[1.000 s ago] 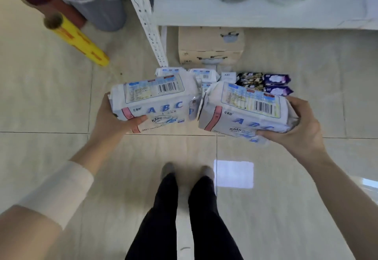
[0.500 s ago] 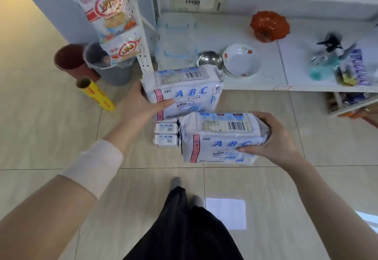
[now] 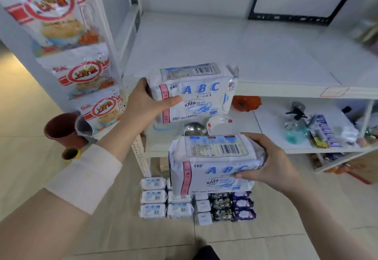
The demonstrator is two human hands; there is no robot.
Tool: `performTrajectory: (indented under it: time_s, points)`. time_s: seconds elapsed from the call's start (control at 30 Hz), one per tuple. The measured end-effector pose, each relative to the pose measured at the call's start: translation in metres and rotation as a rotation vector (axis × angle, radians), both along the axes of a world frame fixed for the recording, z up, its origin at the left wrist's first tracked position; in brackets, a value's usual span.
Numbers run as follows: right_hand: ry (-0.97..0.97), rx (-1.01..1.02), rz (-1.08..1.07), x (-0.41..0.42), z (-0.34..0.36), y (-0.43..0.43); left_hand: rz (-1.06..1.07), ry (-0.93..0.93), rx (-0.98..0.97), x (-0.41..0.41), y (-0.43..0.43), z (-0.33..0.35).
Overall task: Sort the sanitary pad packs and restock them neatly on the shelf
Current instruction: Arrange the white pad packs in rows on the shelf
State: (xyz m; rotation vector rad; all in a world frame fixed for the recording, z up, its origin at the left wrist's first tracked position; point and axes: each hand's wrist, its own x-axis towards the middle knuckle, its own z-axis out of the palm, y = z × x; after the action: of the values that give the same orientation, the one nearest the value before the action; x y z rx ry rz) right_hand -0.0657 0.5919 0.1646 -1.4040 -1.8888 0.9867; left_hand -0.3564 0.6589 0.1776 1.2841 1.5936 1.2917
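My left hand (image 3: 143, 104) grips a white ABC pad pack (image 3: 196, 92) by its left end, holding it at the front edge of the white shelf board (image 3: 266, 55). Lower and closer, my right hand (image 3: 272, 163) holds a second white ABC pad pack (image 3: 210, 163) by its right end, in the air above the floor. On the floor below lie several small white pad packs (image 3: 153, 197), with black packs (image 3: 222, 208) and purple packs (image 3: 243, 208) to their right.
Snack bags (image 3: 81, 75) hang on the shelf's left post. The lower shelf (image 3: 270, 128) carries a steel bowl (image 3: 194, 129), a white dish, an orange bowl (image 3: 246, 103), a spray bottle and purple items. A brown pot (image 3: 63, 130) stands on the floor at left.
Both hands have lifted their packs from low over the floor pile up toward the shelf. The left pack has risen to the upper shelf's edge, and my view has tilted upward.
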Motion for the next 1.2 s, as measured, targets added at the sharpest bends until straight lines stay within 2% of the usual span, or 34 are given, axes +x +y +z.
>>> performTrajectory:
  time_s: [0.17, 0.53, 0.8, 0.97, 1.2]
  points:
    - [-0.008, 0.064, 0.072, 0.017, 0.032, 0.074, 0.041, 0.07, 0.01, 0.01, 0.069, 0.031]
    - [0.057, 0.161, 0.167, 0.022, 0.05, 0.238, 0.058, -0.035, 0.037, 0.014, 0.208, 0.036]
    - [0.157, 0.153, 0.111, 0.012, 0.051, 0.325, 0.025, -0.036, 0.07, 0.001, 0.294, 0.039]
    - [0.161, 0.156, 0.052, 0.012, 0.054, 0.371, 0.063, 0.03, 0.072, -0.017, 0.337, 0.026]
    - [0.099, 0.214, -0.078, 0.021, 0.05, 0.429, 0.057, 0.027, 0.1, -0.042, 0.376, 0.012]
